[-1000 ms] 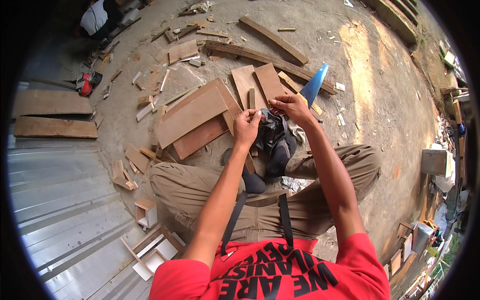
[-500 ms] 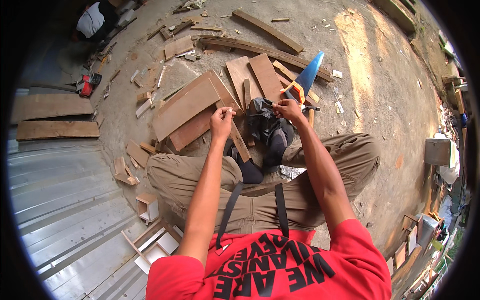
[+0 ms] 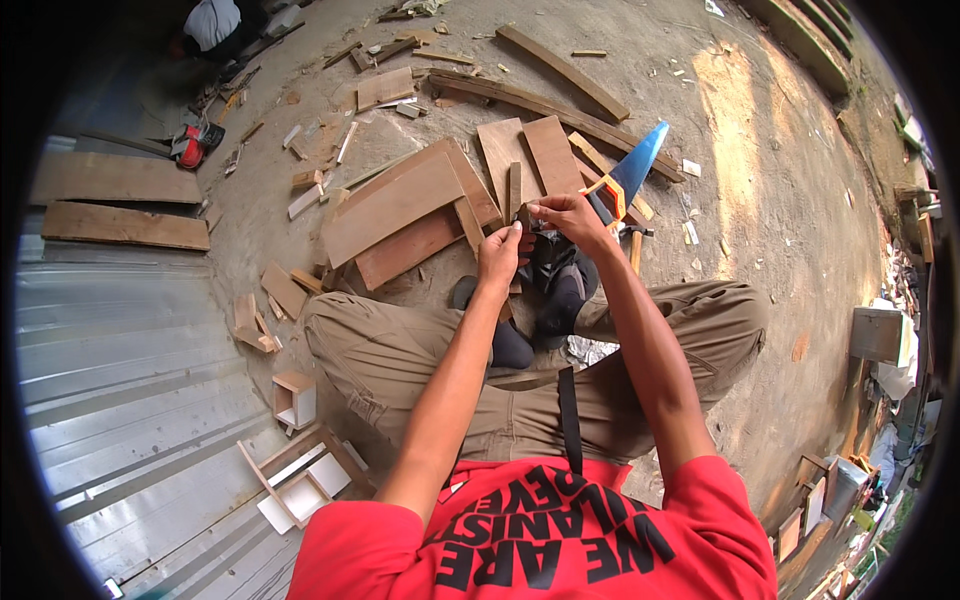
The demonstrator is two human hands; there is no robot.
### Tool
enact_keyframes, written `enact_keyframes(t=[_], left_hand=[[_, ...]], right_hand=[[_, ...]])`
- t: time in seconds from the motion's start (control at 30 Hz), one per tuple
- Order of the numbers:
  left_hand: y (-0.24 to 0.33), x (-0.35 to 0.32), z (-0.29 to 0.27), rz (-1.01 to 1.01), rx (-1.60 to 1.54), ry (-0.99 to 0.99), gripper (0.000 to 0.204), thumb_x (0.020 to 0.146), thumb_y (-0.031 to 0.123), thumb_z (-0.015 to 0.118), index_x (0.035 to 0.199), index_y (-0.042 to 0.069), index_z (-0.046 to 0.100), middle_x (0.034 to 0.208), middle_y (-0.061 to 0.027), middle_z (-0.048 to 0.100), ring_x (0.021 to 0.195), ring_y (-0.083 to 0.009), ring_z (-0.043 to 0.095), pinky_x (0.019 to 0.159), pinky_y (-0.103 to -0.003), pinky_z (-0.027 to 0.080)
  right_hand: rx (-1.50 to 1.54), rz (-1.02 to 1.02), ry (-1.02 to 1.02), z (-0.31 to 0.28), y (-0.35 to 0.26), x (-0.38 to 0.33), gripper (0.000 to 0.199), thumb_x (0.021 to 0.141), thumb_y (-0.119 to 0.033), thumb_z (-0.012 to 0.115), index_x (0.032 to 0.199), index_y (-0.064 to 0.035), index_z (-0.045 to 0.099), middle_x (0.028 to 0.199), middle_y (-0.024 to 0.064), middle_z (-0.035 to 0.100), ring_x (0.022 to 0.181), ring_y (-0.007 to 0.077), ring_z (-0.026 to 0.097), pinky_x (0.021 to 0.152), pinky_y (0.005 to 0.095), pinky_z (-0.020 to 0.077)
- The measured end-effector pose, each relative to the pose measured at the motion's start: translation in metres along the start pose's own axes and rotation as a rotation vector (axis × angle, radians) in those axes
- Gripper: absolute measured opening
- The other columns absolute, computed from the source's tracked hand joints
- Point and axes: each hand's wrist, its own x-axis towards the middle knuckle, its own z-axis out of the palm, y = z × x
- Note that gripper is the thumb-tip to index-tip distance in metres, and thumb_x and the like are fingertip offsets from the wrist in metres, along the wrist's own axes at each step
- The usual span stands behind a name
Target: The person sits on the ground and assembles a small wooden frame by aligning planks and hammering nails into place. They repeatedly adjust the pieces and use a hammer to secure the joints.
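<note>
My left hand is closed in a pinch, thumb up. My right hand reaches in beside it, thumb and finger pinching a dark edge that looks like part of the black plastic bag. The fingertips of both hands nearly meet above the bag; what the left fingers hold is too small to make out. The bag sits by my feet, between my bent legs. Just right of my right hand lies a handsaw with a blue blade and an orange and black handle. A hammer is partly visible below it.
Flat wooden boards are stacked ahead on the left. Longer timbers and scraps lie beyond. Corrugated metal sheets cover the left side, with small wooden boxes beside my knee. A person is at the far left.
My left hand has moved right and come up to the right hand. My right hand has shifted slightly left relative to the bag. The view has turned a little, shifting the scene.
</note>
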Motion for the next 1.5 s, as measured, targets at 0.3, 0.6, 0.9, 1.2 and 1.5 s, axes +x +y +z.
enact_keyframes(t=[0.3, 0.6, 0.9, 1.2, 1.5], left_hand=[[0.024, -0.036, -0.017, -0.019, -0.332, -0.078, 0.014, 0.095, 0.023, 0.069, 0.106, 0.015, 0.069, 0.097, 0.0012, 0.072, 0.083, -0.0085, 0.064, 0.074, -0.028, 0.047], [0.020, -0.038, -0.022, 0.009, -0.351, -0.040, 0.028, 0.098, 0.020, 0.064, 0.124, 0.010, 0.065, 0.096, 0.0001, 0.070, 0.082, -0.0074, 0.064, 0.068, -0.025, 0.052], [0.015, -0.039, -0.036, -0.006, -0.378, 0.051, 0.018, 0.097, 0.020, 0.066, 0.113, 0.013, 0.063, 0.101, -0.0034, 0.072, 0.086, -0.0103, 0.066, 0.071, -0.026, 0.052], [0.008, -0.002, -0.091, 0.082, -0.331, 0.266, 0.016, 0.093, 0.024, 0.072, 0.106, 0.015, 0.069, 0.106, -0.0007, 0.074, 0.092, -0.0081, 0.064, 0.078, -0.029, 0.048], [0.028, 0.065, -0.099, 0.165, -0.349, 0.175, 0.014, 0.094, 0.023, 0.072, 0.103, 0.012, 0.070, 0.095, 0.0034, 0.068, 0.080, -0.0071, 0.062, 0.066, -0.025, 0.050]], right_hand=[[0.263, -0.166, -0.149, 0.032, -0.031, -0.027, 0.035, 0.096, -0.026, 0.071, 0.119, 0.0007, 0.069, 0.103, 0.0088, 0.073, 0.093, 0.0124, 0.065, 0.078, 0.0269, 0.0518], [-0.740, 0.147, 0.665, -0.096, 0.102, -0.011, 0.051, 0.081, -0.028, 0.077, 0.116, 0.0059, 0.063, 0.112, 0.0285, 0.067, 0.109, 0.0384, 0.066, 0.093, 0.0443, 0.0515], [-0.473, 0.778, 0.678, -0.162, 0.257, 0.002, 0.055, 0.084, -0.019, 0.066, 0.126, 0.0126, 0.050, 0.123, 0.0251, 0.064, 0.113, 0.0341, 0.066, 0.092, 0.0407, 0.0555], [0.219, 0.558, 0.928, -0.107, 0.188, 0.000, 0.033, 0.092, -0.032, 0.068, 0.076, -0.0045, 0.060, 0.059, 0.0065, 0.057, 0.042, 0.0195, 0.052, 0.038, 0.0362, 0.0389], [0.530, -0.126, 0.517, -0.080, -0.001, -0.037, 0.030, 0.103, -0.039, 0.057, 0.091, -0.0117, 0.055, 0.065, -0.0041, 0.047, 0.050, 0.0064, 0.045, 0.045, 0.0247, 0.0408]])
